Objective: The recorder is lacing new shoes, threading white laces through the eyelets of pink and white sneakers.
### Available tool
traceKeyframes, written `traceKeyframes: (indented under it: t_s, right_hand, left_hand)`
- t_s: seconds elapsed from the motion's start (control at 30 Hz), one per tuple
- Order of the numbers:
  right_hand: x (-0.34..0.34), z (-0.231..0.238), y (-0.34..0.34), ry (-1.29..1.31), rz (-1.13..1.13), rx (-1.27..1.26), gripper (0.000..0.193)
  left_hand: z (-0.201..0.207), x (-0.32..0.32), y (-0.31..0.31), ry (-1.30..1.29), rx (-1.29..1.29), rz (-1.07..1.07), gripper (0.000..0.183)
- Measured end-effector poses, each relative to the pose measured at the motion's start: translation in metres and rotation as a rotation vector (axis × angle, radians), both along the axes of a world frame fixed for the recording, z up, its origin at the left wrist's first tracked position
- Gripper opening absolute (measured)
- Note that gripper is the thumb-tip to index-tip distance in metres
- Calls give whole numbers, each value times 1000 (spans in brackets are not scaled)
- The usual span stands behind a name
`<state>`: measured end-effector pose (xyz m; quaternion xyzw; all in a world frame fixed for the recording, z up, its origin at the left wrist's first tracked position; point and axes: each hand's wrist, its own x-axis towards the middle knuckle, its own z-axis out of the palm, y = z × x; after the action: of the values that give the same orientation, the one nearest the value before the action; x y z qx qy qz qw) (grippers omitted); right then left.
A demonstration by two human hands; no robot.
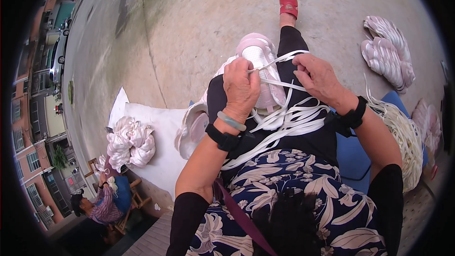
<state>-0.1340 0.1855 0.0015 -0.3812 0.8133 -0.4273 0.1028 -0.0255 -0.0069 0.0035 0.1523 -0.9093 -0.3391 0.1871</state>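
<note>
A pale pink and white shoe [256, 45] rests across my lap with its toe pointing away from me. My left hand [241, 86] is closed over its lacing area, thumb and fingers pinching a white shoelace [283, 58]. That lace stretches to my right hand [318, 77], which is curled with its fingertips pinched on the lace. Below the hands, several loose white laces [296, 118] spread over my black trousers. Part of the shoe's side is hidden behind my left hand.
A bundle of pink-white shoe uppers [130, 142] lies on a white sheet [163, 123] to the left, with another upper [192, 130] by my left knee. At right are a hank of laces [400, 137] and stacked uppers [389, 54]. A co-worker [106, 204] sits at lower left.
</note>
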Motion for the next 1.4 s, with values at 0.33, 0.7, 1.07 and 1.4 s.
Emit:
traceKeyframes:
  t_s: [0.33,0.7,1.07,1.4]
  right_hand:
    - [-34,-33,-30,83,80,79,4]
    - [-41,-30,-52,231,126,506,10]
    - [-23,-26,-48,184,59,182,5]
    - [-14,-30,-49,103,192,62,5]
  left_hand:
    - [1,-10,6,25,-249,-110,9]
    - [-6,-2,19,-49,-171,-64,5]
    - [-10,6,20,-83,-103,-66,17]
    - [-18,9,15,-112,82,-92,20]
